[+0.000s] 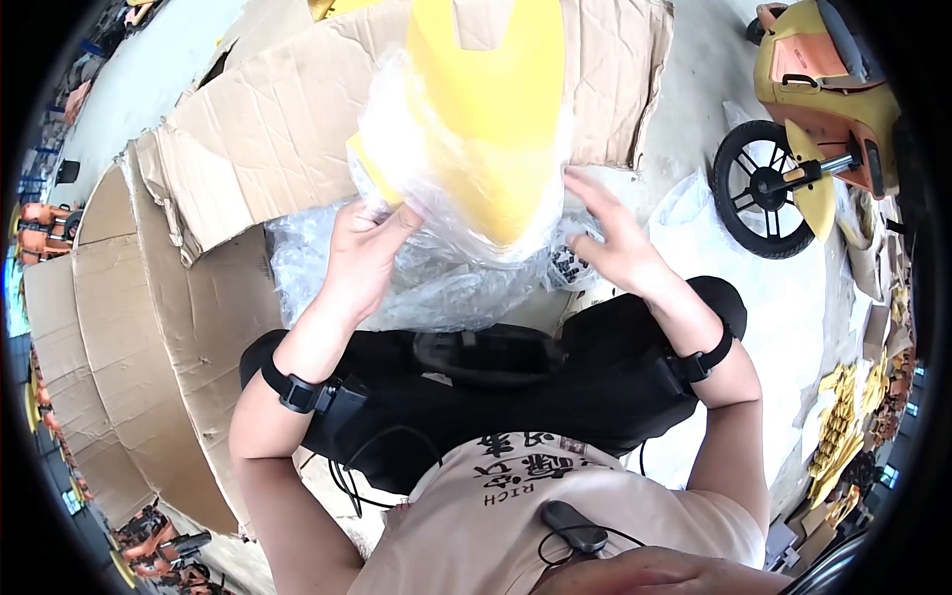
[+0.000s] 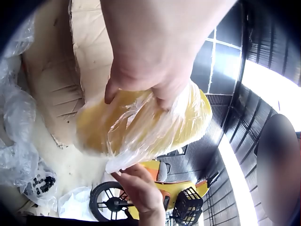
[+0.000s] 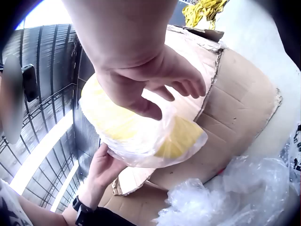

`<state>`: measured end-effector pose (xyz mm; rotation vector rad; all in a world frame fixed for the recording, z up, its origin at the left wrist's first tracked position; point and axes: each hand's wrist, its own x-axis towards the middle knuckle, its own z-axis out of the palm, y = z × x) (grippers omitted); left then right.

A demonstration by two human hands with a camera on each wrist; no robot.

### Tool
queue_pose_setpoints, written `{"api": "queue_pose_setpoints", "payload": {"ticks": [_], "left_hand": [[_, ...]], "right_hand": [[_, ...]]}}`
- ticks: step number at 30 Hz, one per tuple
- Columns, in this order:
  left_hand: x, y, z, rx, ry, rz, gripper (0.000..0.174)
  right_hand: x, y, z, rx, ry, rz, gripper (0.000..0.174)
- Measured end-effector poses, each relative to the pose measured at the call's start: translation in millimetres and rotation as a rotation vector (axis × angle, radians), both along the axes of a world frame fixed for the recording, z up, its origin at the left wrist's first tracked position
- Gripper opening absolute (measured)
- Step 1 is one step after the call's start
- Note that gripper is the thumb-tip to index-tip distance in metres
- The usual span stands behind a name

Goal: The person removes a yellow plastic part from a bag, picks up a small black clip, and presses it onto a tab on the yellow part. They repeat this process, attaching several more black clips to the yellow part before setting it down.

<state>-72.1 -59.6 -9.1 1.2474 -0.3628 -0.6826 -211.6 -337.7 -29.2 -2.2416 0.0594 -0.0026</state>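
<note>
A yellow molded panel (image 1: pixel 486 139) in clear plastic film (image 1: pixel 392 124) is held up in front of the person, its narrow rounded end toward the lap. My left hand (image 1: pixel 372 253) grips its left edge through the film, thumb on the near face; the left wrist view shows those fingers pressing the wrinkled film (image 2: pixel 141 127). On the other side my right hand (image 1: pixel 620 243) has its fingers spread, fingertips right at the panel's right edge. In the right wrist view the right hand (image 3: pixel 146 80) hovers close over the wrapped panel (image 3: pixel 178 136), fingers loosely bent and holding nothing.
Large cardboard sheets (image 1: pixel 258 149) lie beyond and to the left. Crumpled clear plastic (image 1: pixel 397 288) lies before the knees. A yellow and orange scooter with a black wheel (image 1: pixel 764 188) stands at the right, and yellow parts (image 1: pixel 838 426) are piled lower right.
</note>
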Motion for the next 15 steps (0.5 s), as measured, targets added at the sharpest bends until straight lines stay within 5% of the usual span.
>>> {"api": "queue_pose_setpoints", "payload": {"ticks": [1,3,5,7,10,12,15], "left_hand": [[1,0,1,0.076,-0.048,-0.018,0.030],[-2,-4,0,0.114,-0.052,-0.044,0.029],[-6,-7,1,0.160,-0.057,-0.068,0.028],[-8,-12,5,0.365,-0.107,-0.257,0.028],[-8,-12,12,0.437,-0.162,-0.356,0.031],[-13,-14,10,0.318,-0.209,-0.263,0.031],[-16,-23,25,0.136,-0.194,-0.060,0.032]], "right_hand": [[2,-1,1,0.001,0.003,0.001,0.075],[7,3,21,0.413,-0.300,-0.287,0.060],[11,8,30,0.511,-0.436,-0.251,0.050],[4,11,34,0.850,-0.273,-0.268,0.047],[2,10,40,1.044,-0.149,-0.219,0.047],[1,7,43,1.234,-0.143,-0.203,0.042],[-2,0,47,1.206,-0.160,-0.151,0.042]]}}
